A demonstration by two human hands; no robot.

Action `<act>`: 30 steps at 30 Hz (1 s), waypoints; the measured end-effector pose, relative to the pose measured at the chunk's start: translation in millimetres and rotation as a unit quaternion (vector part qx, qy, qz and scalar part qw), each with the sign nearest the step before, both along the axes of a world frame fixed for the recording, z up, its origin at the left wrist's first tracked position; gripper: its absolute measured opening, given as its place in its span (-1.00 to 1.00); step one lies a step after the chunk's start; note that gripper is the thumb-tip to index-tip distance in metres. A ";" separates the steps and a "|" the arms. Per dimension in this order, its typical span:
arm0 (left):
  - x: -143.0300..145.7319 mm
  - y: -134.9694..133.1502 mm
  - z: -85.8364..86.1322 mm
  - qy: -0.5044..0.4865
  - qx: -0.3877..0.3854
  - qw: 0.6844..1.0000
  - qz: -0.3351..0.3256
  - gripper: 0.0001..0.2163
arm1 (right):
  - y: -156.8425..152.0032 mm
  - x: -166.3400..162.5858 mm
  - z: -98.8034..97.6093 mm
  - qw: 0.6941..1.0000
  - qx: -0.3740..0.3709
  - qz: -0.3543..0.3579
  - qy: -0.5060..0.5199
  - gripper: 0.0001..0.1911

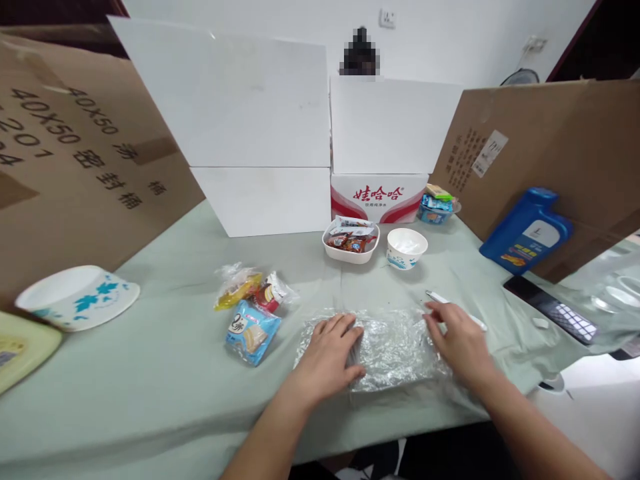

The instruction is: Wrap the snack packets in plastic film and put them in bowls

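A clear, crinkled plastic bag [395, 350] lies flat on the table near its front edge. My left hand [333, 350] rests on the left part of the bag, palm down, with its fingers and thumb apart. At the bag's right end is my right hand [460, 340], fingers bent but apart, touching the edge with nothing visible in them. A slim white pen-like object [437, 297] lies just behind and partly under the right hand. Left of the bag are a blue snack packet [253, 331], a yellow packet [240, 291] and a red packet [269, 293].
Behind stand a white dish [350, 253] of wrapped snacks, a paper bowl [407, 257] and a tub of packets [435, 212]. To the right are a blue bottle [523, 233] and phone [550, 310]; left, a tipped bowl [83, 300]. Cardboard [550, 153] and white panels [260, 200] enclose the table.
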State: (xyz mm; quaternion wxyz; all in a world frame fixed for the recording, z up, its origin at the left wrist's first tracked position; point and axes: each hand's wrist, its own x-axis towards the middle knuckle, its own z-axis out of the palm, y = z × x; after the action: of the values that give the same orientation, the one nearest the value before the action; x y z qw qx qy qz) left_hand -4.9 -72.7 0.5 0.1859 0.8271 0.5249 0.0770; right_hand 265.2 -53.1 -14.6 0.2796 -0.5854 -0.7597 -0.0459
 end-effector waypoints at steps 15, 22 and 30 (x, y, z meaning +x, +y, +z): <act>-0.5 40.4 -5.8 0.124 -0.031 0.992 0.014 -0.19 | 50.1 -18.3 -9.9 0.932 -0.217 0.225 -0.181 -0.01; -6.4 79.6 4.8 0.156 0.017 0.987 -0.025 -0.24 | 92.5 -31.3 -1.5 0.935 -0.206 0.220 -0.188 -0.11; -3.3 97.3 0.2 0.066 0.126 0.989 -0.038 -0.75 | 105.5 -30.0 8.5 0.956 -0.108 0.265 -0.071 -0.76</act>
State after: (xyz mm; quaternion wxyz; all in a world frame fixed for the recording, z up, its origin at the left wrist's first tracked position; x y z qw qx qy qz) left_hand -8.1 24.6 0.7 0.0480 0.8665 0.4902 0.0807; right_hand 235.3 52.5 -6.1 0.1619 -0.3851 -0.9058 0.0710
